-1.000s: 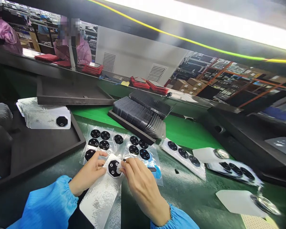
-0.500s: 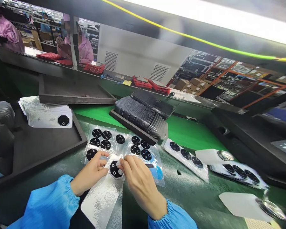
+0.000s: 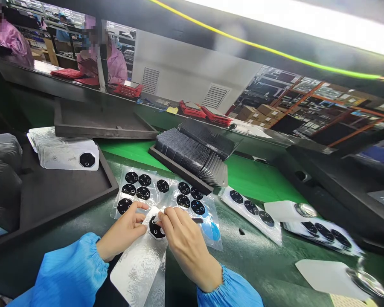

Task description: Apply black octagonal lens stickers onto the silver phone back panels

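Note:
A silvery phone back cover (image 3: 137, 264) lies slanted in front of me, with a black octagonal camera piece (image 3: 156, 229) at its upper end. My left hand (image 3: 124, 230) grips the cover's left edge, thumb on the edge by the octagon and index finger stretched past its top. Over the octagon, my right hand (image 3: 182, 238) pinches a slim tool; its dark end (image 3: 197, 221) sticks out to the right and its pale tip touches or hovers just above the piece. My right fingers hide part of the octagon. Clear bags (image 3: 152, 200) of similar black pieces lie just beyond both hands.
A dark tray (image 3: 60, 192) at left holds a fanned stack of covers (image 3: 70, 153). Ahead stands a black rack of thin plates (image 3: 187, 149). To the right are bagged strips (image 3: 252, 209) and white pieces with round metal parts (image 3: 305, 209). People in pink work beyond the bench.
My right hand has shifted slightly left over the octagon, taking the tool with it and covering more of the piece. My left hand keeps its hold; the whole view has drifted a little.

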Available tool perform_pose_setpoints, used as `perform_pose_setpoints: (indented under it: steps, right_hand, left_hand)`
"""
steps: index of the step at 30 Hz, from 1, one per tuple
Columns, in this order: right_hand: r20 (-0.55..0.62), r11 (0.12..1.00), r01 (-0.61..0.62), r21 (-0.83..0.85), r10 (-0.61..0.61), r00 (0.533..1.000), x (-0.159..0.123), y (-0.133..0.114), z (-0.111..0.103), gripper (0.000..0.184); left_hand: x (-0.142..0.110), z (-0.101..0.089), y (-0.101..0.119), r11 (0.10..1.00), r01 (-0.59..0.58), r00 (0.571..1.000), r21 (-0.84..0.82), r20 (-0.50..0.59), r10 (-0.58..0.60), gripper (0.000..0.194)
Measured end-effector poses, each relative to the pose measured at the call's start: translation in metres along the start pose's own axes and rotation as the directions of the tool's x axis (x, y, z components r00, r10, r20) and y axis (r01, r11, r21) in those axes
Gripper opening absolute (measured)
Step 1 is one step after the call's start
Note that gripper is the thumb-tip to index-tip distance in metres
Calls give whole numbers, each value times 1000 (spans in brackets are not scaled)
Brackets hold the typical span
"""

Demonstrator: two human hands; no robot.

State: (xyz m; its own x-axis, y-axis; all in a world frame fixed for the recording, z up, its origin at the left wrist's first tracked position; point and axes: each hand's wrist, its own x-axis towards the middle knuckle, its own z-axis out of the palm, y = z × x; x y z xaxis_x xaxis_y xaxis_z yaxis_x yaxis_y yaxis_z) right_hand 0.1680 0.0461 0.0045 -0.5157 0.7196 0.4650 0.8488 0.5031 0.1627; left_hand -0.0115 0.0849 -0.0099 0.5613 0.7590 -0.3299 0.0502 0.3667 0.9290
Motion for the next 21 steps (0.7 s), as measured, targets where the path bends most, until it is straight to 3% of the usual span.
perform_pose_setpoints:
  steps: [21]
  right_hand:
    - [28,996,51,-68,-49,998,0,-1,3,22]
  left_hand:
    - [2,-2,-8,1000,-13,1000,15,-7,13,48]
